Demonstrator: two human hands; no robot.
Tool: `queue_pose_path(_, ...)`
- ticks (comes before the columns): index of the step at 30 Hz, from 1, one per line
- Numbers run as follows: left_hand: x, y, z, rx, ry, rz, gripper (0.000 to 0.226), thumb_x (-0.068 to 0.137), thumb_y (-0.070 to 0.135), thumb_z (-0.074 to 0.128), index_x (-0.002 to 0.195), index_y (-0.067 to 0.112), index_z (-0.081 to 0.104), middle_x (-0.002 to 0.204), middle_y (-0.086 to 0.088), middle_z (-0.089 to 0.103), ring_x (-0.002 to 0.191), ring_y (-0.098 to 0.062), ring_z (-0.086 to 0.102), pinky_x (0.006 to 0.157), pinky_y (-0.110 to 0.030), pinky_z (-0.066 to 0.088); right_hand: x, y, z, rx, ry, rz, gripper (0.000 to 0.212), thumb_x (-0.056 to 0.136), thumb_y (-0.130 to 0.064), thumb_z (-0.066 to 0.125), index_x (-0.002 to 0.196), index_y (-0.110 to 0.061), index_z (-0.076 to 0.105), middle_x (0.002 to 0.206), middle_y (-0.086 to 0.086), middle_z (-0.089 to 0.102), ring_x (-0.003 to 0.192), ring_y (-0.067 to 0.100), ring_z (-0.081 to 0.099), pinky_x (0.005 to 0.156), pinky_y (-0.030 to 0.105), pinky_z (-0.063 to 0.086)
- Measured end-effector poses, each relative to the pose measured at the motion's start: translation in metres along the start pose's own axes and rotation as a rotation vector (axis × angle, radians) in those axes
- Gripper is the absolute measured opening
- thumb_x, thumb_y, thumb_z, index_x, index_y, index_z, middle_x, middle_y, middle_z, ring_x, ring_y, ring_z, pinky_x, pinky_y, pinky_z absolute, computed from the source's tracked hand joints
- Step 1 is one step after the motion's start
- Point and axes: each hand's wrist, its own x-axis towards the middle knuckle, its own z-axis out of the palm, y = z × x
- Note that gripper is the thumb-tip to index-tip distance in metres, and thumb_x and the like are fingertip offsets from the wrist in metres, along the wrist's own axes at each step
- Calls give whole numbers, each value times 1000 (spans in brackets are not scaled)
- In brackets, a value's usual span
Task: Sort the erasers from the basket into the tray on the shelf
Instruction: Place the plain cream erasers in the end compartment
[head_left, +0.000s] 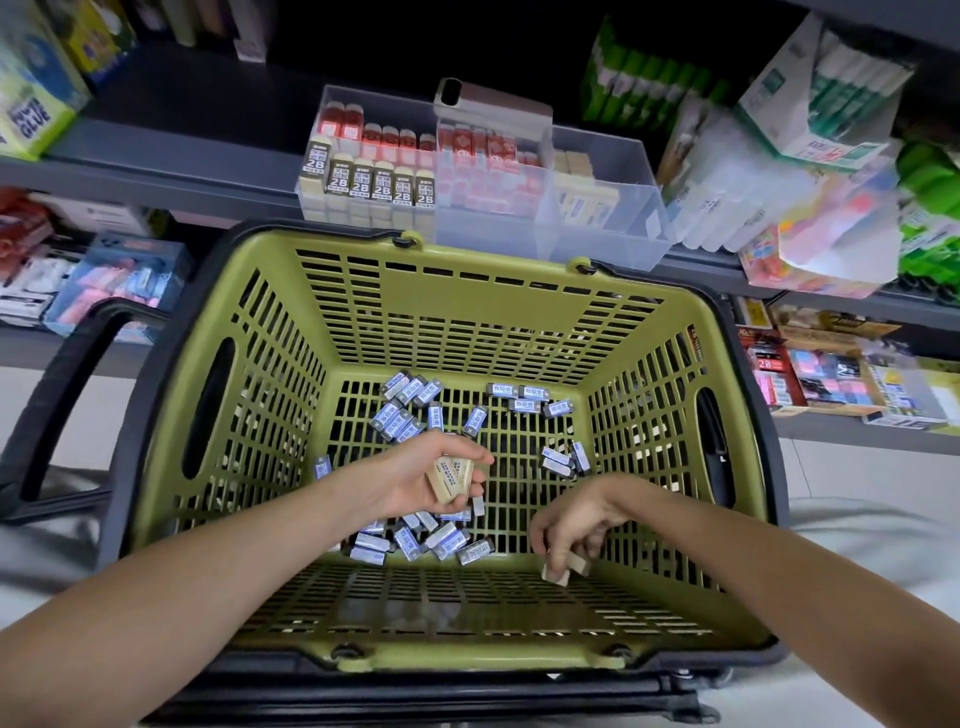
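A green slatted basket (519, 312) holds several small erasers in blue-and-white sleeves (410, 405) scattered over its floor. My left hand (421, 480) hovers over the middle of the basket and grips a few beige erasers (451, 478). My right hand (574, 525) reaches down at the near right of the basket floor and pinches beige erasers (563, 569). On the shelf behind the basket stands a clear divided tray (608, 208) with 2B erasers (374, 182) in rows at its left, red-sleeved ones in the middle and beige ones at the right.
The basket has dark handles (57, 395) folded out to the left and at the front. Boxes of glue sticks (810, 88) and other stationery crowd the shelf right of the tray. Lower shelves on both sides carry more packaged erasers. A phone (488, 101) lies on the tray's back edge.
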Motion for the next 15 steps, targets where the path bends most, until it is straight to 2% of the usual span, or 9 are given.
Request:
queue_pose_path(5, 0, 1, 1, 46, 22, 9, 15, 83, 13, 61, 95, 6, 67, 86, -10, 64, 73, -19, 61, 51, -24, 49, 2, -4, -1, -64, -36, 69, 46, 88, -26, 63, 127, -7, 48, 82, 4, 54, 63, 16, 57, 50, 19, 54)
queue_pose_path(9, 1, 2, 1, 58, 51, 12, 14, 82, 12, 63, 95, 6, 67, 89, -12, 63, 79, -21, 61, 52, -24, 49, 7, 3, -1, -41, 14, 42, 27, 88, -25, 62, 107, -7, 54, 80, 4, 57, 59, 13, 54, 46, 16, 48)
queue_pose_path(11, 1, 2, 1, 89, 35, 10, 15, 84, 11, 63, 98, 6, 65, 84, -9, 63, 76, -19, 60, 53, -24, 48, 9, 7, -2, -7, 53, 39, 17, 90, -22, 58, 96, -6, 59, 79, 5, 60, 56, 11, 52, 44, 13, 44)
queue_pose_path(15, 1, -2, 3, 150, 9, 10, 22, 86, 9, 61, 108, 9, 59, 72, -3, 61, 68, -15, 59, 53, -23, 48, 11, 14, -8, -9, 38, 91, 28, 88, -15, 59, 111, 1, 60, 94, 13, 66, 65, 15, 64, 54, 18, 55)
